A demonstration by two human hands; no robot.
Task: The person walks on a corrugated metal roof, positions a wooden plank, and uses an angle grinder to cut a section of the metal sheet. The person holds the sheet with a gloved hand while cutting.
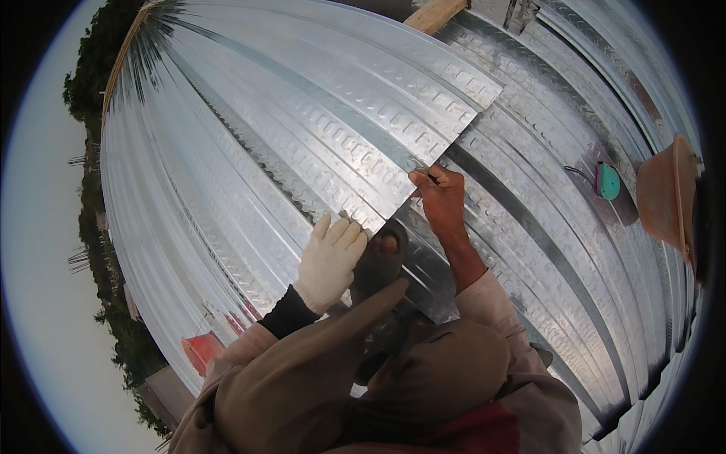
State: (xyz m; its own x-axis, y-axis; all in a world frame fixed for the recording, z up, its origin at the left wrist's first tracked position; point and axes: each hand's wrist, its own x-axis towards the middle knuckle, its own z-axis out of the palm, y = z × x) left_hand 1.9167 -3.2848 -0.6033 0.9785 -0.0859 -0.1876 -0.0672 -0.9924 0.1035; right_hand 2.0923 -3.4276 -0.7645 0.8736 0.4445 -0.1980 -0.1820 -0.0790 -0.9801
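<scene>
A long ribbed, shiny metal decking sheet stretches away from me, its cut end close to my hands. My left hand, in a white knit glove, lies on the near end of the metal with its fingers stretched out. My bare right hand is closed at the sheet's edge, thumb and fingers pinching there. A small dark thing shows between those fingers, too small to name. Below the edge, between my arms, a sandalled foot is partly hidden.
More ribbed metal sheets lie to the right. On them rest a teal tape measure and an orange-brown tub. A red object is at the lower left. A wooden board juts in at the top.
</scene>
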